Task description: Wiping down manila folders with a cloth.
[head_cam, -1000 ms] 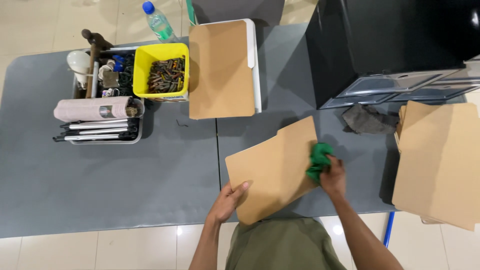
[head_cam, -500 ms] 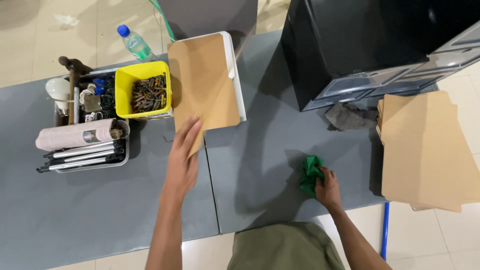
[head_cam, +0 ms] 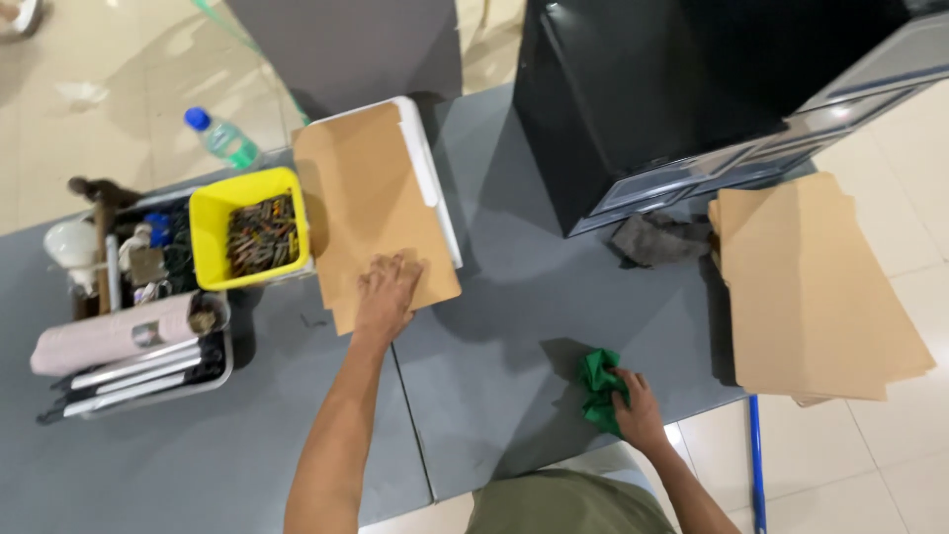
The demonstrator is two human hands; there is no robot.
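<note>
The left hand lies open, palm down, on the lower corner of a brown board stacked on a white tray on the grey worktop, with a yellow bin of small parts touching the board's left edge. The right hand is closed around a crumpled green cloth near the worktop's front edge. Between the 2 hands the worktop is bare; a black cabinet and a stack of brown boards hem in the right side.
</note>
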